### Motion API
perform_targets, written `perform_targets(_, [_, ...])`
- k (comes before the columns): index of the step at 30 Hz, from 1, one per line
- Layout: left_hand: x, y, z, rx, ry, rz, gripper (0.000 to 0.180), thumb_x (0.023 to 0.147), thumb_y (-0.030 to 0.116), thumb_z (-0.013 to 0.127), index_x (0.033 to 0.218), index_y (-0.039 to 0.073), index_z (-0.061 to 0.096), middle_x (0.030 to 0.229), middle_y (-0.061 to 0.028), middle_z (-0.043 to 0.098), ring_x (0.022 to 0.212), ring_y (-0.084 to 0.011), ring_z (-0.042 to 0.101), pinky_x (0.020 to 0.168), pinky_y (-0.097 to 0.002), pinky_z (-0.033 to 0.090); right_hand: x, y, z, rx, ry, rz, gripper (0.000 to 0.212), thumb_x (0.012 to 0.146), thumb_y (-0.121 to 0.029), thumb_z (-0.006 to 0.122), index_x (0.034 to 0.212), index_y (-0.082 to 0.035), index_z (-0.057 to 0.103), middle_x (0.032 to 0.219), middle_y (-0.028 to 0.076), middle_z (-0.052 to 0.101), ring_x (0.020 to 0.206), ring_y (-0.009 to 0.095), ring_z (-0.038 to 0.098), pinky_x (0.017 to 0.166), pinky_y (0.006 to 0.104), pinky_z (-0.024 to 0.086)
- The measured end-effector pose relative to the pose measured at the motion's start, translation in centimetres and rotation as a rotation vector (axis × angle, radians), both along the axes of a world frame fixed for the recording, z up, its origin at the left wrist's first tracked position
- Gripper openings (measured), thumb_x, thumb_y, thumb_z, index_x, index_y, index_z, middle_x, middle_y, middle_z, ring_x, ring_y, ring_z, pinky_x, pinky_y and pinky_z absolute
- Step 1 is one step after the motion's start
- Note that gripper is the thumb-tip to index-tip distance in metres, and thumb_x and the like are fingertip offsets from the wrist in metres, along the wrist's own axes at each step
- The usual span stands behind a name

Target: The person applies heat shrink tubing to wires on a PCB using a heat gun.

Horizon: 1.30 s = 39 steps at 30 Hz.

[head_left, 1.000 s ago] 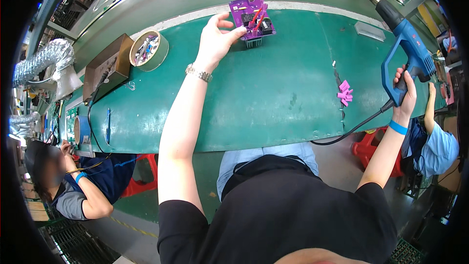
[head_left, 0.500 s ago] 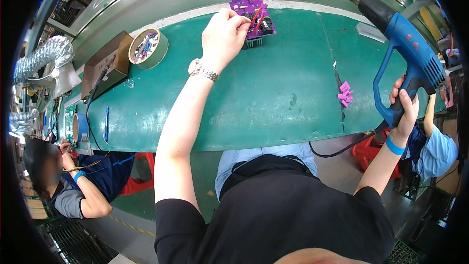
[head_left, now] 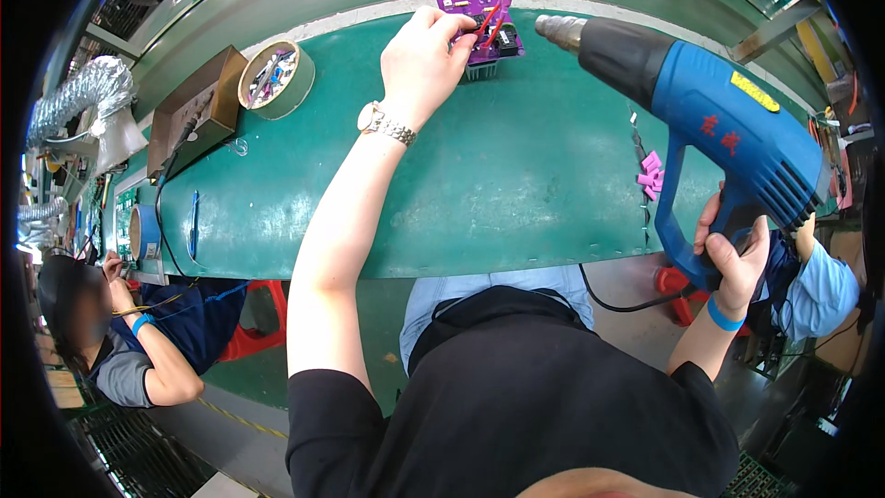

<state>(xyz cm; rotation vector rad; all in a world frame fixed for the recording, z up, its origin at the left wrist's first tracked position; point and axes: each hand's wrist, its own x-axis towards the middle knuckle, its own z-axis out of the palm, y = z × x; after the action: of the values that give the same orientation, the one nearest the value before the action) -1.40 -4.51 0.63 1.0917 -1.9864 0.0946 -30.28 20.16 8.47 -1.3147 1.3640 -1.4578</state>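
Observation:
A purple circuit board (head_left: 454,2) with red wires (head_left: 491,16), dark components and a finned heat sink (head_left: 481,70) under its near edge stands at the far edge of the green table. Over its left side reaches my left hand (head_left: 424,60), thumb and forefinger pinched around the end of a red wire. My right hand (head_left: 736,263) is wrapped round the handle of a blue and black heat gun (head_left: 737,129). The metal nozzle (head_left: 560,32) points left toward the board, a short gap away from it. The gun's black cable hangs down past the table's near edge.
Several small pink tubes (head_left: 651,177) lie on the green table (head_left: 535,166) at right. To the left are a round tub of small parts (head_left: 277,81), a cardboard box (head_left: 198,111), a blue pen (head_left: 194,221) and a tape roll (head_left: 146,232). A co-worker (head_left: 138,332) sits at left, another person (head_left: 816,290) at right.
My right hand has brought the heat gun leftward and tipped its nozzle down toward the board. The left hand stays pinched at the wire, almost unmoved.

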Motion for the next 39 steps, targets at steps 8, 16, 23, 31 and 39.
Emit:
perform_targets(8, [3.8,2.1,2.0,0.155,0.115,0.028,0.015,0.078,0.015,0.066,0.092,0.013,0.065,0.081,-0.0009,0.059,0.061,-0.0086,0.055,0.059,-0.0230,0.046,1.5,0.4,-0.5,0.054,0.023,0.043,0.041,0.069,-0.007,0.070,0.103,0.005,0.050,0.083,0.012,0.057,0.066,0.016,0.056,0.058,0.0265,0.046])
perform_targets(16, [8.0,4.1,0.2,0.244,0.336,0.051,0.013,0.081,0.009,0.063,0.094,0.008,0.065,0.080,0.0004,0.059,0.063,-0.0055,0.053,0.061,-0.0206,0.046,2.5,0.2,-0.9,0.083,0.108,0.070,0.035,0.070,-0.007,0.068,0.100,0.004,0.053,0.082,0.010,0.057,0.070,0.017,0.055,0.064,0.0284,0.045])
perform_targets(23, [8.7,4.5,-1.9,0.401,0.514,0.063,0.015,0.084,0.009,0.060,0.099,0.007,0.064,0.082,0.0016,0.059,0.068,-0.0044,0.052,0.065,-0.0198,0.046,3.2,0.2,-0.9,0.105,0.138,0.060,0.033,0.070,-0.006,0.068,0.098,0.003,0.055,0.081,0.010,0.058,0.071,0.017,0.056,0.065,0.0285,0.045])
perform_targets(31, [9.1,4.6,-1.8,0.514,0.701,0.002,0.018,0.086,0.008,0.059,0.102,0.004,0.063,0.086,0.0020,0.059,0.073,-0.0037,0.052,0.068,-0.0184,0.045,2.7,0.5,-1.9,0.076,0.110,0.077,0.038,0.071,-0.003,0.066,0.105,0.005,0.050,0.088,0.012,0.057,0.075,0.020,0.056,0.067,0.0319,0.047])
perform_targets(39, [9.0,4.7,-1.6,0.550,0.761,0.001,0.018,0.085,0.010,0.060,0.102,0.005,0.063,0.087,0.0021,0.059,0.073,-0.0041,0.052,0.067,-0.0186,0.044,1.9,1.2,-2.6,0.099,0.047,0.098,0.048,0.072,0.000,0.065,0.116,0.005,0.045,0.103,0.015,0.053,0.087,0.023,0.055,0.075,0.0372,0.048])
